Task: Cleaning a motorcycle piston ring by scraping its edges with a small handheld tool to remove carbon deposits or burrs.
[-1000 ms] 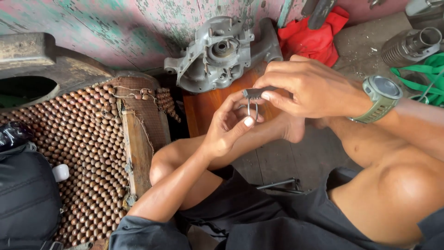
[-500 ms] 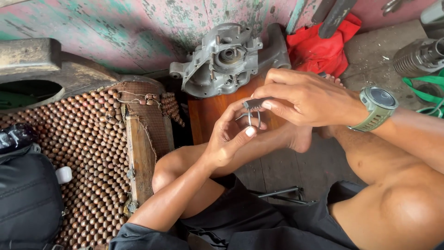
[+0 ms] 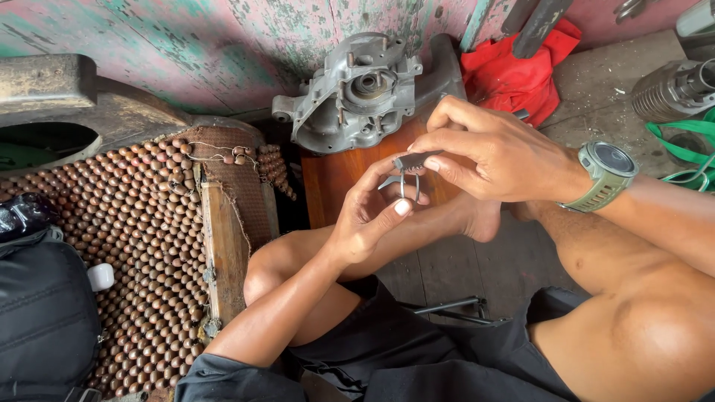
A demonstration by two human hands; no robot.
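Note:
My right hand (image 3: 495, 152), with a green watch (image 3: 602, 175) on its wrist, pinches a small dark flat metal piece (image 3: 415, 159) between thumb and fingertips. My left hand (image 3: 369, 212) reaches up from below and grips a thin wire clip or ring (image 3: 403, 183) that hangs right under that piece. The two hands meet over a brown wooden block (image 3: 335, 179). Just behind them a grey cast-metal engine casing (image 3: 357, 89) stands on that block.
A wooden-bead seat mat (image 3: 126, 246) covers the left side, with a black bag (image 3: 41, 313) on it. A red cloth (image 3: 514, 71) lies behind the casing against a peeling painted wall. A finned metal cylinder (image 3: 674, 85) and green strap (image 3: 689, 149) sit at the right. Thin metal rods (image 3: 454, 309) rest by my legs.
The view has drifted slightly. My hands stay together on the small part, with my left fingers shifting a little on the wire clip.

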